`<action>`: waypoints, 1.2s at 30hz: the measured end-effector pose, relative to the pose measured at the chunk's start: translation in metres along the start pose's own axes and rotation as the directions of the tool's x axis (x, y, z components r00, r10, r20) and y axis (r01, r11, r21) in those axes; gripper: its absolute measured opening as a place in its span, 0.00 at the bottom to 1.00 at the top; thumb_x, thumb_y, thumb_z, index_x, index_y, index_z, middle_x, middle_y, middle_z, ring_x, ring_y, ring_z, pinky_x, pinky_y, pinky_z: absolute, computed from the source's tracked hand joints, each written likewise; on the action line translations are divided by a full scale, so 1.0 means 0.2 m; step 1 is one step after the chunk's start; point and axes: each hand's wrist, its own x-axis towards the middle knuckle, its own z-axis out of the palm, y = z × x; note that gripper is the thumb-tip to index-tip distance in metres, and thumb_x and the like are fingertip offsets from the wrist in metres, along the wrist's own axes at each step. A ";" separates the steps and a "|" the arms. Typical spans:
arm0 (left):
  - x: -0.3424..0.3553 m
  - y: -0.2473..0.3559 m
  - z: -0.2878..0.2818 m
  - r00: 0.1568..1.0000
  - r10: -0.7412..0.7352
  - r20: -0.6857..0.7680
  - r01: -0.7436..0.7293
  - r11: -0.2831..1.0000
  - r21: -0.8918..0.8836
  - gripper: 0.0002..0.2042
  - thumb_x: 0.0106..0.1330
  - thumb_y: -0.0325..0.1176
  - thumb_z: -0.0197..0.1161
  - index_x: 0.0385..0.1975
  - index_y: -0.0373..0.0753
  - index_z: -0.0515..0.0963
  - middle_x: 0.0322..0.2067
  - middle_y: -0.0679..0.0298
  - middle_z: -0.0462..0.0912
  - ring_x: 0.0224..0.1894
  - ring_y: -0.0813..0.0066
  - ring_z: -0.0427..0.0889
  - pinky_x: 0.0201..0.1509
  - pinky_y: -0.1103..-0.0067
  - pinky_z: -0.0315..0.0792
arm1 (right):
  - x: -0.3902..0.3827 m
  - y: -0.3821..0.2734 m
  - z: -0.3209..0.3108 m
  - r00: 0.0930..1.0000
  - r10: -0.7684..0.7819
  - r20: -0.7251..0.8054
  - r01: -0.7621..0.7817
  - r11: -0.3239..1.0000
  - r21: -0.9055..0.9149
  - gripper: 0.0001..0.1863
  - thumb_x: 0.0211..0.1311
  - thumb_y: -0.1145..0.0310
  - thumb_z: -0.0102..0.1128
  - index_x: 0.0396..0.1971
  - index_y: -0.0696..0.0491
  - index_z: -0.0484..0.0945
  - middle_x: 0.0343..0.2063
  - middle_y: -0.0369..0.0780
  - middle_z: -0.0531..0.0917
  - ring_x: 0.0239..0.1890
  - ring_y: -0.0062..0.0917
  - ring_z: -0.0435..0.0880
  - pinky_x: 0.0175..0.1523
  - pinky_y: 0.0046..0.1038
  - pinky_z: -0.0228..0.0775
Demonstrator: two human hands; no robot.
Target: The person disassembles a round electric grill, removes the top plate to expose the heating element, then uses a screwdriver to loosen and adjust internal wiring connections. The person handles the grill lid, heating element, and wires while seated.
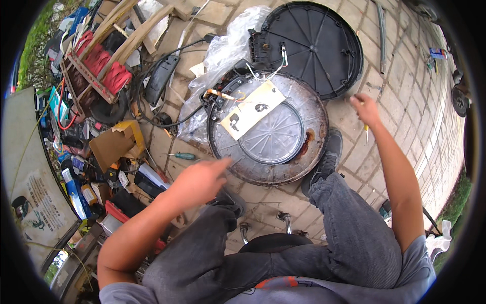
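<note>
I count one round metal appliance base (268,134) on the paving, one black cover (316,45) touching its far rim. My left hand (200,180) points at its near edge, fingers loose, empty. My right hand (365,109) is clamped on one small yellow-handled screwdriver (366,134), tip hard to make out.

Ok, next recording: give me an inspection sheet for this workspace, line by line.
Surface: paved brick ground, outdoors.
Job's things: round appliance base, opened, rust-stained, with a cream plate across it; black round cover lies touching its upper edge.
Clutter: green-handled screwdriver, cardboard box, clear plastic bag, wooden frame with red coils, assorted parts at left.
Grips: left hand empty, index finger pointing at the base's rim; right hand holds a yellow-handled screwdriver.
Cables: black cord looping by a black adapter; white wires at the base.
Surroundings: grass at right.
</note>
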 end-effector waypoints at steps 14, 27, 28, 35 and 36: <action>0.87 0.72 0.63 0.967 0.002 0.256 0.225 -0.489 -0.843 0.28 0.81 0.53 0.47 0.68 0.36 0.67 0.65 0.61 0.74 0.63 0.69 0.74 0.69 0.74 0.65 | -0.77 -0.64 0.11 0.571 -0.810 0.131 0.819 0.551 -0.164 0.35 0.63 0.68 0.61 0.71 0.58 0.64 0.67 0.54 0.70 0.69 0.49 0.68 0.74 0.46 0.58; 0.40 0.15 0.58 0.936 0.188 0.297 -0.100 0.953 -0.286 0.14 0.71 0.42 0.60 0.43 0.37 0.81 0.37 0.50 0.84 0.42 0.46 0.84 0.46 0.57 0.77 | -0.33 -0.95 0.42 0.486 -0.823 0.294 0.866 0.409 -0.288 0.16 0.53 0.67 0.70 0.42 0.51 0.79 0.34 0.37 0.76 0.40 0.32 0.79 0.44 0.33 0.71; 0.35 0.14 0.61 0.868 0.203 0.452 -0.089 0.961 -0.262 0.15 0.71 0.43 0.60 0.42 0.37 0.81 0.37 0.50 0.85 0.42 0.46 0.84 0.46 0.57 0.77 | -0.31 -0.98 0.44 0.466 -0.827 0.315 0.874 0.374 -0.311 0.16 0.53 0.66 0.69 0.43 0.51 0.78 0.35 0.37 0.76 0.40 0.31 0.79 0.44 0.32 0.71; 0.22 0.27 1.02 0.581 0.248 0.775 -0.068 0.964 -0.257 0.25 0.67 0.50 0.64 0.58 0.41 0.78 0.55 0.48 0.80 0.59 0.46 0.79 0.58 0.57 0.77 | -0.22 -1.03 0.51 0.408 -0.850 0.333 0.904 0.326 -0.276 0.20 0.53 0.67 0.67 0.47 0.52 0.79 0.41 0.38 0.78 0.40 0.30 0.80 0.43 0.32 0.69; 0.22 0.30 1.04 0.568 0.249 0.785 -0.054 0.962 -0.266 0.26 0.66 0.51 0.65 0.59 0.43 0.77 0.58 0.48 0.79 0.61 0.46 0.78 0.59 0.57 0.77 | -0.21 -1.03 0.51 0.398 -0.853 0.338 0.909 0.317 -0.271 0.20 0.53 0.67 0.67 0.48 0.52 0.79 0.41 0.38 0.78 0.39 0.30 0.80 0.42 0.32 0.69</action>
